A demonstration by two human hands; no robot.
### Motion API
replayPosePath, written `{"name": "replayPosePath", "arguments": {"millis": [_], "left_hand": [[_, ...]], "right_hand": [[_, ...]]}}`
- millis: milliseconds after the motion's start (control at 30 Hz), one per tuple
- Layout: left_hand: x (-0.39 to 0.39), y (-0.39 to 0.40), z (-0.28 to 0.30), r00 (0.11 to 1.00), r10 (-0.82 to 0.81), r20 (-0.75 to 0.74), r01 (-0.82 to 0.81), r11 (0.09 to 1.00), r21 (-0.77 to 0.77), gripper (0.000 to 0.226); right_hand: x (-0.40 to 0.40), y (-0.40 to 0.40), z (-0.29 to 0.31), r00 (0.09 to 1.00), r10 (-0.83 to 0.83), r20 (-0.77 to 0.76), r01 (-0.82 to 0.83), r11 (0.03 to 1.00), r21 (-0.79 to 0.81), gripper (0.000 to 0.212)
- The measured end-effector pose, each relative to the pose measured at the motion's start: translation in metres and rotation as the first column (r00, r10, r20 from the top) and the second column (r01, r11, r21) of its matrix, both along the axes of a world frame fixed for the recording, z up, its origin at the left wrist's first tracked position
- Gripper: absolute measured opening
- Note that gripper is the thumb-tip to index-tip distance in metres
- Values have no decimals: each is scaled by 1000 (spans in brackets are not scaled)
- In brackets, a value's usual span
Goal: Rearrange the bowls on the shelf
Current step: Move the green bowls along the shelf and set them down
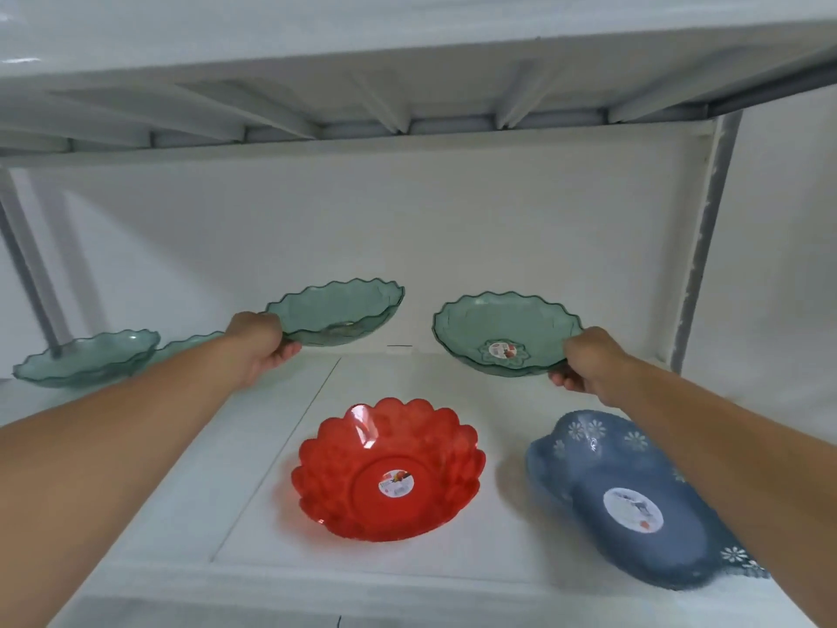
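Stickers mark red bowl (388, 473), blue bowl (634, 500) and right hand's (589, 362) green bowl (505, 333), unreadable.

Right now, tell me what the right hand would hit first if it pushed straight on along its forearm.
Probably the white back wall; the right hand, gripping a green bowl, points there, though depth is unclear.

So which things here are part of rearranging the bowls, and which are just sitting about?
In use:
left hand gripping the left green bowl
right hand gripping the right green bowl
shelf

Untouched for now:
red bowl
blue dish
far-left green bowl, with another partly hidden behind the left arm
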State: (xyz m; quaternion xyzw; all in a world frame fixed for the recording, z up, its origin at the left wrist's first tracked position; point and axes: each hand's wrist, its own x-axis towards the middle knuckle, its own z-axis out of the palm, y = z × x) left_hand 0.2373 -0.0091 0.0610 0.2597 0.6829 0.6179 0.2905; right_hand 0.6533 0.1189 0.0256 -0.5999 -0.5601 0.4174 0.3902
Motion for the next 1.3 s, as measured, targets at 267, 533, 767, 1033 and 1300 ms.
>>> {"name": "replayPosePath", "arguments": {"millis": [267,533,767,1033,1300], "left_hand": [[-115,-59,-6,990,-134,-33,133,991,-27,24],[-181,-102,6,991,-98,-86,93,994,-60,31],[-229,-132,-11,998,-36,-48,32,996,-84,29],[-305,-159,5,993,65,-103,-69,997,-35,33],[-423,-131,-17,998,-6,-61,5,1000,-18,31]], "right_hand": [[-113,-73,-6,991,-108,-79,108,994,0,32],[-167,-113,8,980,-156,-120,157,988,-7,27],[-217,-113,24,975,-19,-222,18,1000,-5,27],[-321,-130,29,972,85,-220,-83,996,20,25],[-450,-125,7,981,-19,-193,19,1000,-3,22]]}}
